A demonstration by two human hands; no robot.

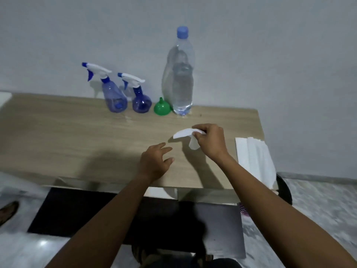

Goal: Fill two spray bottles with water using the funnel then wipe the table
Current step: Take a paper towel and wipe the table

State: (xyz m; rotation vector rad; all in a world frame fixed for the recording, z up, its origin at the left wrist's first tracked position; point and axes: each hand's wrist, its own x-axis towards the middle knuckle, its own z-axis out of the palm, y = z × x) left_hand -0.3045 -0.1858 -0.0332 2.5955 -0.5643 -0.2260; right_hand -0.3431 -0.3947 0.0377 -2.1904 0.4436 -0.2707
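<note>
light: dim, cool | shadows: soft on table (58, 132) | glare: spot on floor (42, 243) | blur: edges | distortion: wide-angle

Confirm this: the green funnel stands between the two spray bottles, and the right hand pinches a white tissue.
One thing is wrong. The head view shows the green funnel between the darker spray bottle and the big water bottle, not between the darker one and the paler spray bottle. The right hand does pinch the white tissue.

pale wall (270, 45) at back | dark mat (77, 209) on speckled floor (318, 206) | brown sandal (7, 211) at left edge | black rounded object (284, 188) right, pink mesh item (243, 210) near it
</note>
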